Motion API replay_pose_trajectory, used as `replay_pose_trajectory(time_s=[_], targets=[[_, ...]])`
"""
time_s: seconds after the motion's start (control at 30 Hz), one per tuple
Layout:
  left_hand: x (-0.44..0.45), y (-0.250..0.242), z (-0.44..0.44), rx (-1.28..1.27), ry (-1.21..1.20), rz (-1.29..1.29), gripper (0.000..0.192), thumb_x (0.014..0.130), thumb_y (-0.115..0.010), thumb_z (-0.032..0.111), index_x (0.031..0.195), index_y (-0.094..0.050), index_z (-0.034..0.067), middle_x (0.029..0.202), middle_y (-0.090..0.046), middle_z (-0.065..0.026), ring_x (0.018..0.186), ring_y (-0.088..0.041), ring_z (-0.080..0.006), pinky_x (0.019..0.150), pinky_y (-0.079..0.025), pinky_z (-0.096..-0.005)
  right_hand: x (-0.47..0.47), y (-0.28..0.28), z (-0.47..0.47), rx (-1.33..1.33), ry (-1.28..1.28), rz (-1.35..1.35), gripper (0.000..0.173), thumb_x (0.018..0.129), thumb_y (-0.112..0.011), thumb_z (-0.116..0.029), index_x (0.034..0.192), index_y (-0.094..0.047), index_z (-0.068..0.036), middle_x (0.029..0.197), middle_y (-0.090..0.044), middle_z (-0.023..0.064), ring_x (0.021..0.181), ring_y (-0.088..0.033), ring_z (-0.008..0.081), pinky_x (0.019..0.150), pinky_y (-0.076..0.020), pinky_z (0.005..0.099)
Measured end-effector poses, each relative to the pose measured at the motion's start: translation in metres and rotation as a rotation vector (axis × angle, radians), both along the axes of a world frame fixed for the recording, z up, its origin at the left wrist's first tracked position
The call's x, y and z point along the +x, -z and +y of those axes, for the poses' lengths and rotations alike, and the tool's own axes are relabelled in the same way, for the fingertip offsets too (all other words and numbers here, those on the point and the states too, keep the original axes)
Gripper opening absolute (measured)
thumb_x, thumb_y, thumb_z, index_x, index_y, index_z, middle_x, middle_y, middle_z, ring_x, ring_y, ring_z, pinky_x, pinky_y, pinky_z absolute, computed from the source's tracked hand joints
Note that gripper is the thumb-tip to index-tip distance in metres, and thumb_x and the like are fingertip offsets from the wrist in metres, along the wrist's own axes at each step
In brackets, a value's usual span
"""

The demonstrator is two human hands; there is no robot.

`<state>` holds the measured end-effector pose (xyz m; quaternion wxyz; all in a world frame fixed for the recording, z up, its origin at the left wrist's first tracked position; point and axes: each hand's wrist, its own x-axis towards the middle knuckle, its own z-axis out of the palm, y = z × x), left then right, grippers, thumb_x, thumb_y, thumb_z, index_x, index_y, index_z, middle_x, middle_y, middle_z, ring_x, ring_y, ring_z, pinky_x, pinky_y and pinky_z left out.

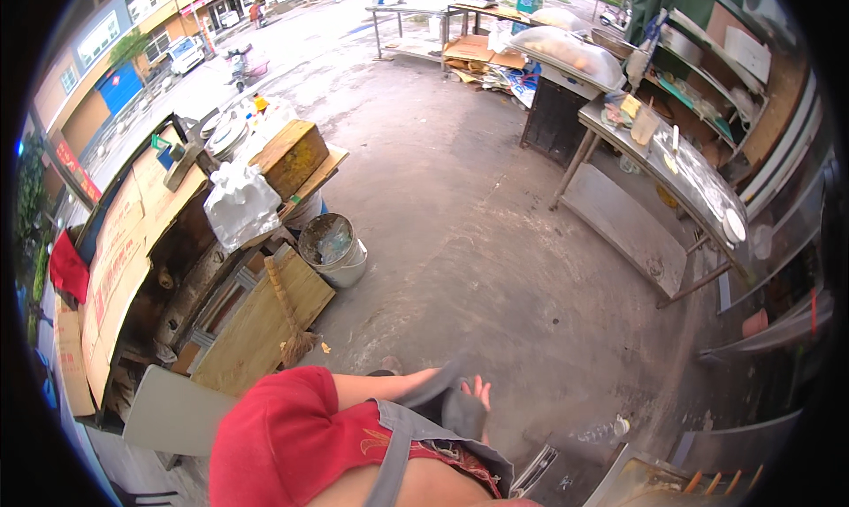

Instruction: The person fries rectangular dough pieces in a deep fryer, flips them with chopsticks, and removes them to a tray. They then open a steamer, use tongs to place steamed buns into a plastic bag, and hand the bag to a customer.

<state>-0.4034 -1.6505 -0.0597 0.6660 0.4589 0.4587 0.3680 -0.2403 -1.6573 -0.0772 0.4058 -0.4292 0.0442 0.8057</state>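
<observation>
A grey apron (434,419) over a red shirt (285,427) covers the body at the bottom of the view. From the red sleeve my left forearm crosses in front, and my left hand (430,376) goes behind a raised, blurred flap of the apron. Its fingers are hidden, so its grip cannot be made out. Beside the apron's edge, the fingers of my right hand (477,391) show spread apart, with nothing seen between them. Cloth covers part of that hand. Below both hands is the concrete floor (457,281).
At left, a bucket (333,249), a straw broom (285,308) and a board (245,334) stand by a cardboard-covered counter (126,261). A metal table (690,168) stands at right. A plastic bottle (600,431) lies near a metal-edged surface (637,477) at lower right.
</observation>
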Motion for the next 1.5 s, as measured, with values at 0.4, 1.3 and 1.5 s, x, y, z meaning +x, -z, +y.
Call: replay_pose_trajectory(time_s=[0.4,1.3,1.5], targets=[[-0.080,-0.011,-0.015,-0.028,-0.516,-0.476,0.056,0.097,-0.040,0.027,0.148,-0.019,0.013,0.151,-0.020,-0.0097,0.138,-0.021,-0.0220,0.111,-0.022,-0.0334,-0.150,0.012,0.040,0.385,-0.642,-0.264,0.068,0.097,-0.035,-0.052,0.147,-0.020,-0.009,0.141,-0.038,0.0088,0.127,-0.040,0.0254,0.104,-0.0341,0.0384],[-0.355,-0.062,0.063,-0.042,-1.112,-0.773,0.057,0.097,-0.040,0.037,0.145,-0.026,0.009,0.144,-0.037,-0.0100,0.129,-0.039,-0.0242,0.109,-0.030,-0.0400,-0.420,-0.108,0.155,0.576,-1.086,0.474,0.071,0.097,-0.019,-0.055,0.149,-0.012,-0.007,0.154,-0.015,0.0076,0.141,-0.014,0.0232,0.115,-0.0108,0.0362],[-0.373,-0.031,0.078,-0.278,-1.334,-0.856,0.029,0.094,-0.043,0.031,0.094,-0.060,0.007,0.090,-0.064,-0.0068,0.084,-0.060,-0.0223,0.080,-0.048,-0.0372,-0.453,-0.090,0.181,0.817,-1.298,0.274,0.061,0.101,-0.024,-0.039,0.147,-0.010,-0.001,0.155,-0.010,0.0118,0.143,-0.004,0.0232,0.115,-0.0033,0.0343]])
